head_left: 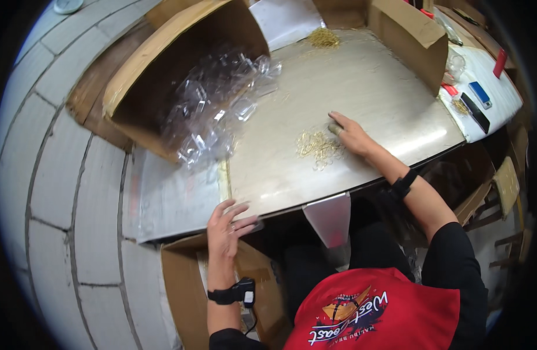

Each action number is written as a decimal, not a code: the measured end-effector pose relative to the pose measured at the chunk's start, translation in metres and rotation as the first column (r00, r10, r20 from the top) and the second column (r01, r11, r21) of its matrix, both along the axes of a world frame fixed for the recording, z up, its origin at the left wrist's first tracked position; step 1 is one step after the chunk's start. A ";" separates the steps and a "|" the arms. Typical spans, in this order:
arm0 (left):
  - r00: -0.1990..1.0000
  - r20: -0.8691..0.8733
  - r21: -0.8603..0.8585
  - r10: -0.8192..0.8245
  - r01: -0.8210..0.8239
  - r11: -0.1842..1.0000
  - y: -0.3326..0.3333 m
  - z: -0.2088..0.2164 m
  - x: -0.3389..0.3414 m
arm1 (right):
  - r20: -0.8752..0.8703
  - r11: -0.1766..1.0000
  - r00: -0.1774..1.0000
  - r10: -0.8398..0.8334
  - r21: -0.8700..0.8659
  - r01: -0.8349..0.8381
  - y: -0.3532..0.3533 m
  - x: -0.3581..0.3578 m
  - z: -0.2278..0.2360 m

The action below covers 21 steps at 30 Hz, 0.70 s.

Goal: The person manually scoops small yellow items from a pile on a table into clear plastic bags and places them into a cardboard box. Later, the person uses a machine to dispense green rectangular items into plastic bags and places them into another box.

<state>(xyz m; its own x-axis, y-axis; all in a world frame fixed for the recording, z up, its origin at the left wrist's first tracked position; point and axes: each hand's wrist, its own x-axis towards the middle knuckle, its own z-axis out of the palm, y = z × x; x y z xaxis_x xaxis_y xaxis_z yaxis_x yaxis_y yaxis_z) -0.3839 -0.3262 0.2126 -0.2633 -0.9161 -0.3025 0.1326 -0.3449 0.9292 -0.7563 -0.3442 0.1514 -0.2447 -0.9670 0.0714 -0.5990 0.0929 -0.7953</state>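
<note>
Red cloth with a printed design [373, 309] fills the bottom of my view, worn over black sleeves that lead to two bare forearms, each with a black wrist strap [230, 293]. From my remote seat I see the right hand [351, 137] stretched low over the metal tabletop [274, 181], its fingers extended and close together, just beside a loose heap of thin gold-coloured pieces [318, 149]; I cannot tell whether the fingertips pinch one. My view puts the left hand [226, 228] at the table's near edge, above an open cardboard box [184, 280], with its fingers parted and slightly bent; a small greyish piece [253, 225] shows by the fingertips, and I cannot tell if it is held. Farther left I make out clear plastic cases [213, 111] spilling from a large tipped carton [158, 46] onto the table. A second gold heap [324, 38] lies at the far edge. On the white surface [502, 108] to the right I see a blue object [480, 93], a black one [475, 114] beside it and a red cylinder [500, 63].
</note>
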 end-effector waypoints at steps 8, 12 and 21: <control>0.959 -0.280 0.132 -0.037 0.076 0.988 0.059 -0.065 -0.044 | -0.599 0.936 0.753 0.272 -0.018 -0.352 -0.023 0.077 -0.028; 0.972 -0.233 0.261 0.013 0.049 0.964 0.114 -0.100 -0.017 | -0.190 0.870 0.856 0.480 0.225 -0.438 -0.007 0.075 0.027; 0.976 -0.104 0.431 -0.192 0.219 0.875 0.151 -0.199 -0.092 | -0.554 0.888 0.818 0.155 -0.285 -0.361 0.035 0.121 -0.034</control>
<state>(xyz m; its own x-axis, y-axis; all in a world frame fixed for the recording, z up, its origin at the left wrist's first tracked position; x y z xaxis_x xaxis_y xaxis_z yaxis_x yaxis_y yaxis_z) -0.4761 -0.1755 0.0136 -0.4595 -0.6171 -0.6388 0.0616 -0.7396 0.6702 -0.6353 -0.3091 0.1174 0.1807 -0.8657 0.4668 -0.8797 -0.3546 -0.3170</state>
